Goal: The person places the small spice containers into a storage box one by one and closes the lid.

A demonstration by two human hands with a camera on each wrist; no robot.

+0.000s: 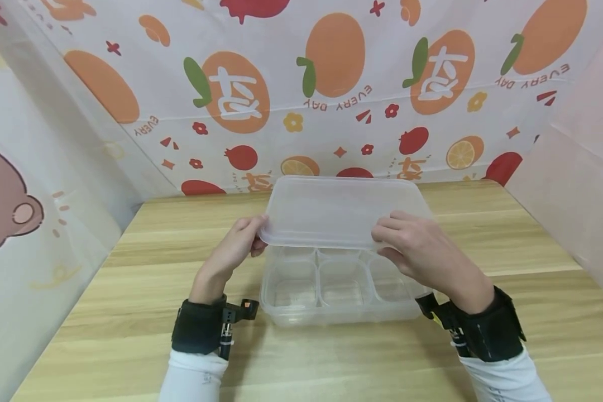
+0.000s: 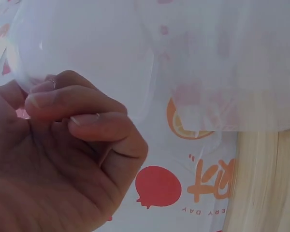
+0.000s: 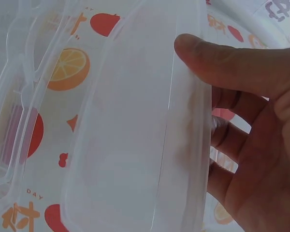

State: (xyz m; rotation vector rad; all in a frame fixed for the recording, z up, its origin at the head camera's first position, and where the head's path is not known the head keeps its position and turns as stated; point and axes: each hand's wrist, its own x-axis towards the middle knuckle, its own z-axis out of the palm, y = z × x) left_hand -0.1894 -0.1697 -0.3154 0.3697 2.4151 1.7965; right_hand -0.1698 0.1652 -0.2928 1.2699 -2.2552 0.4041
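A translucent plastic lid (image 1: 331, 215) is raised and tilted above a clear divided container (image 1: 341, 318), covering its rear part. Several square compartments show at the container's front, with nothing visible in them. My left hand (image 1: 238, 245) pinches the lid's left front corner with curled fingers; the left wrist view shows the fingertips meeting the thumb at the lid's edge. On the lid's right front edge, my right hand (image 1: 414, 251) holds on. In the right wrist view the thumb lies on one face of the lid (image 3: 130, 125) and the fingers are behind it.
The container stands on a wood-grain table (image 1: 151, 279). Behind the table hangs a fruit-patterned cloth (image 1: 281, 128), and pale cloths flank both sides. Black wrist straps (image 1: 199, 326) with small cameras sit close to the container's front corners.
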